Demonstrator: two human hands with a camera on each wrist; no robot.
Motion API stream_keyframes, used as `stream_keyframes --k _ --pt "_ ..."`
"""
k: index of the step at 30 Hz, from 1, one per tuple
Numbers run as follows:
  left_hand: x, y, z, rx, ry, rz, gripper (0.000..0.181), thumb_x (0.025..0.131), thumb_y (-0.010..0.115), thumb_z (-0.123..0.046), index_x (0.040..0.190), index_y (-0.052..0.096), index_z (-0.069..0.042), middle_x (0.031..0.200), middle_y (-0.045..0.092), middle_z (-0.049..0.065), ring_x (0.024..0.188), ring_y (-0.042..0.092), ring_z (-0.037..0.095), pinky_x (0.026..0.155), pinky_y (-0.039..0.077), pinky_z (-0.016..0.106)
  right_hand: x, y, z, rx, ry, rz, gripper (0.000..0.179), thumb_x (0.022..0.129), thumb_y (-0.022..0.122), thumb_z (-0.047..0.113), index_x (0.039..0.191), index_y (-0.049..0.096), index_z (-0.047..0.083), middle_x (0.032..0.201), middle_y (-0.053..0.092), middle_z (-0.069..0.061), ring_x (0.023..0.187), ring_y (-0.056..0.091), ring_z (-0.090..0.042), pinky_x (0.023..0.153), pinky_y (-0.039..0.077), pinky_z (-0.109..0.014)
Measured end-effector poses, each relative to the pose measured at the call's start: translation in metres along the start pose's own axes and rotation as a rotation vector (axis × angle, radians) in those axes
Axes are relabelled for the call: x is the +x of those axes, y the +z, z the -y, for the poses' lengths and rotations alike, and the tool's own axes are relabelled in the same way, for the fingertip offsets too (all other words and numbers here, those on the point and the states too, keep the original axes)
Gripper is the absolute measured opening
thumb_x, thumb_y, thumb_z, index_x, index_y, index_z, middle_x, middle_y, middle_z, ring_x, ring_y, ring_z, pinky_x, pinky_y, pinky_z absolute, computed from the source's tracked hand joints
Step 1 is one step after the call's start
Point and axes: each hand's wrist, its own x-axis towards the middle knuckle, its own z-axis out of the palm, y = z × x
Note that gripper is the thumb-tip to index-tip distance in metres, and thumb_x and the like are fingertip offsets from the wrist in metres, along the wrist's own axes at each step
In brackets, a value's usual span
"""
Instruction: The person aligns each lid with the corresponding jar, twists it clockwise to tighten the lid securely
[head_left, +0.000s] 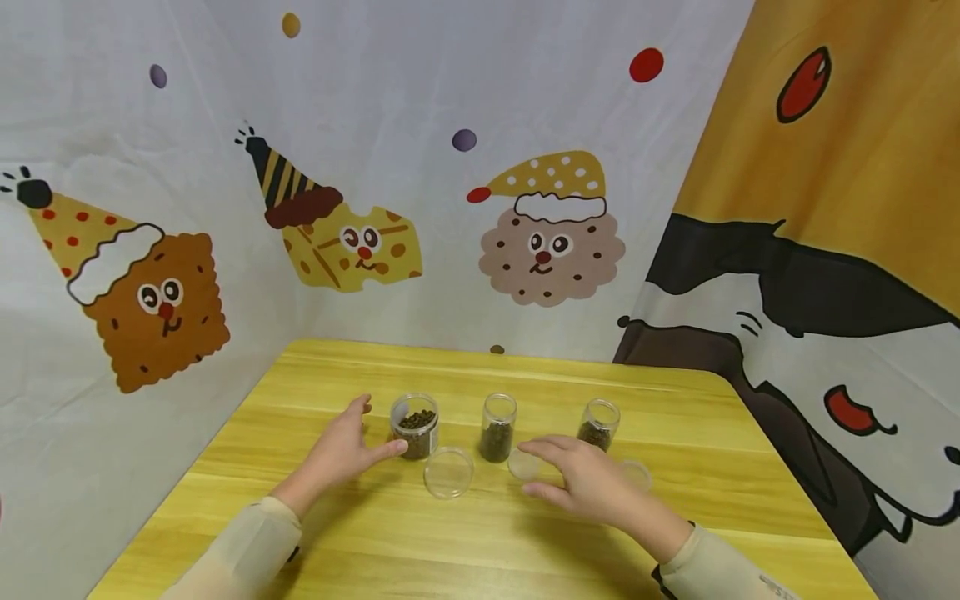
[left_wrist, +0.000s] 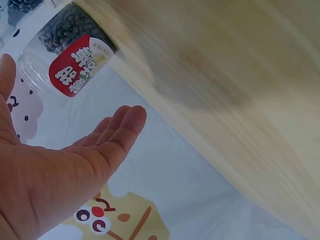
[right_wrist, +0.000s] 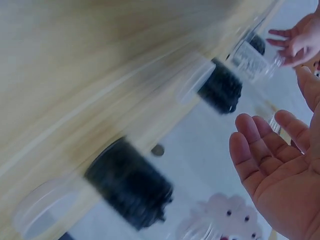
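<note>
In the head view three clear open jars stand upright in a row: a wide left jar [head_left: 415, 443], a slimmer middle jar [head_left: 497, 433] and a right jar [head_left: 597, 423]. Each is partly filled with dark, seed-like pieces. My left hand [head_left: 339, 448] is beside the left jar, fingers extended and nothing held. The left wrist view shows a jar with a red label [left_wrist: 75, 67] past that palm. My right hand [head_left: 588, 481] hovers with relaxed fingers between the middle and right jars, near a round lid [head_left: 522, 465]. Its palm [right_wrist: 290, 185] looks bare in the right wrist view.
A larger clear lid [head_left: 448, 475] lies in front of the left jar. Another lid [head_left: 637, 475] lies near the right jar, partly behind my right hand. The yellow wood-grain table [head_left: 465, 550] meets a cartoon-printed cloth [head_left: 442, 317] at its back edge.
</note>
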Motion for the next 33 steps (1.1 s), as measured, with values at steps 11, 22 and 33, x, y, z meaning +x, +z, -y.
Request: stream_keyframes --k 11,22,33 --pt "0.007 0.010 -0.011 -0.049 -0.047 0.006 0.121 0.087 0.084 -0.060 0.164 0.022 0.009 0.163 0.043 0.032 0.141 0.053 0.053 0.113 0.050 0.066 0.042 0.020 0.030 -0.007 -0.122 0.084 0.058 0.101 0.071 0.052 0.149 0.064 0.018 0.145 0.069 -0.006 0.128 0.069 -0.025 0.106 0.060 -0.045" --pt "0.011 0.025 -0.021 -0.190 -0.107 0.005 0.124 0.084 0.088 -0.058 0.165 0.021 0.009 0.162 0.043 0.035 0.146 0.048 0.054 0.116 0.047 0.068 0.073 0.040 0.046 -0.054 -0.107 0.184 0.063 0.102 0.064 0.061 0.153 0.060 0.024 0.156 0.061 -0.006 0.139 0.063 -0.026 0.113 0.057 -0.046" --pt "0.014 0.036 -0.027 -0.237 -0.149 -0.036 0.123 0.082 0.093 -0.048 0.162 0.022 0.012 0.158 0.044 0.040 0.145 0.049 0.055 0.116 0.046 0.068 0.088 0.056 0.054 -0.051 -0.104 0.266 0.064 0.102 0.064 0.061 0.155 0.058 0.026 0.162 0.054 -0.011 0.141 0.062 -0.028 0.111 0.058 -0.045"
